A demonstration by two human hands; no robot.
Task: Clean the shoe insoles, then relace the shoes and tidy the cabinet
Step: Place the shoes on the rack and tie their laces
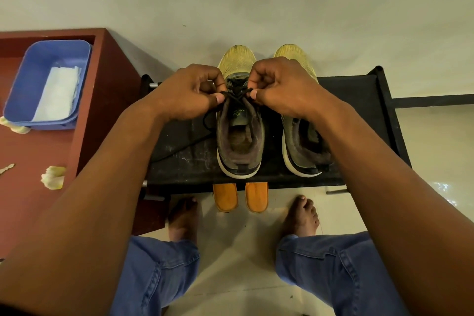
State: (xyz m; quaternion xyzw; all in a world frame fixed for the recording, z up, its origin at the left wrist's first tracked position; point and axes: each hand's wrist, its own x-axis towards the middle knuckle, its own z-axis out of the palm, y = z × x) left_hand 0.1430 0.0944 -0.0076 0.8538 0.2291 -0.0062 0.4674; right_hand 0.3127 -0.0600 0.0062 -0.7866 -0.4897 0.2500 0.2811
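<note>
Seemingly both hands (189, 92) (curled) on lace (237, 96).

shoes: 2 sitting side by side on the black rack – left shoe (239, 120), right shoe (302, 136)
lace: 1 black lace (237, 93) showing, crossing over the left shoe's tongue
insoles: 2 orange ones poking out under the rack – (225, 196) and (256, 196)
rack: 1 black shoe rack (359, 100)
hands: 2 working at the lace – left hand (189, 95), right hand (279, 87)
bare feet: 2 standing on the floor – (183, 218), (301, 215)
cabinet: 1 red-brown cabinet (110, 79)
tubs: 1 blue tub (28, 77), holding 1 white cloth (57, 95)
yellowish wads: 2 lying on the cabinet – (53, 177), (18, 126)
</note>
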